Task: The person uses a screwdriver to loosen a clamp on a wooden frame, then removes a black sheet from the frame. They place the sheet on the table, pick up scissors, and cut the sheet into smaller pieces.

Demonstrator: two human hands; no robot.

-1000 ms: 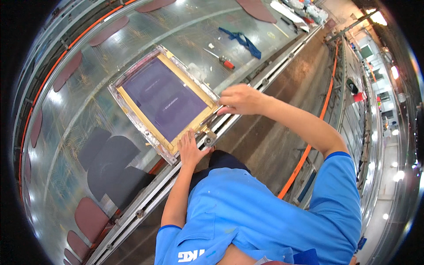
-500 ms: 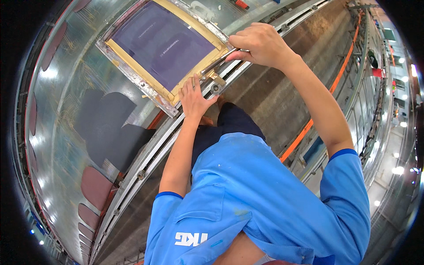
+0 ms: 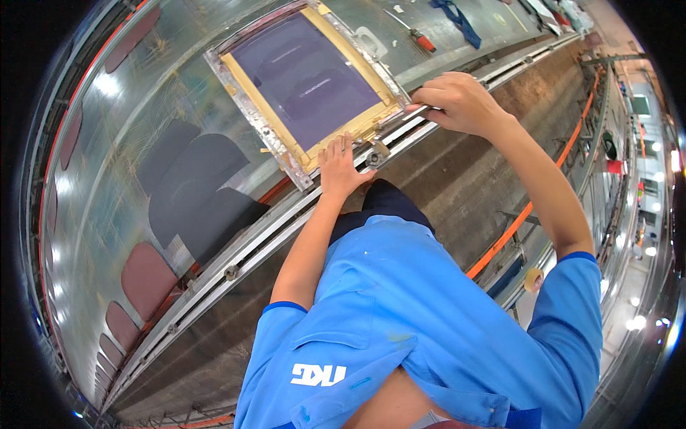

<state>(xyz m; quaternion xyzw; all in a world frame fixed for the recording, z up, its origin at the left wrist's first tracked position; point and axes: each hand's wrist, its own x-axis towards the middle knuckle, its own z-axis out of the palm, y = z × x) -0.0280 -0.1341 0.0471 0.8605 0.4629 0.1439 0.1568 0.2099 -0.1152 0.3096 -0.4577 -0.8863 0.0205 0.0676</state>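
Observation:
A screen-printing frame (image 3: pixel 246 109), with purple mesh and yellow-taped edges, lies on the long table's metal rail. My left hand (image 3: pixel 340 169) rests with spread fingers on its near corner, the thumb beside a metal clamp block (image 3: pixel 377 156). My right hand (image 3: pixel 461 101) is wrapped round a metal tool handle (image 3: pixel 400 120), probably a wrench, which slants down toward the clamp at the frame's near edge. Whether the tool's far end sits on a bolt is too small to tell.
Dark grey pads (image 3: pixel 179 207) and maroon pads (image 3: pixel 146 279) lie along the table. A red-handled screwdriver (image 3: pixel 421 39) and blue cloth (image 3: pixel 457 21) are beyond the frame. An orange rail (image 3: pixel 504 243) and tape roll (image 3: pixel 534 279) are right of my body.
The view has shifted, so frame and table moved up, then back down and rightward in the picture. Both hands stay at the frame's near edge, the right still gripping the handle.

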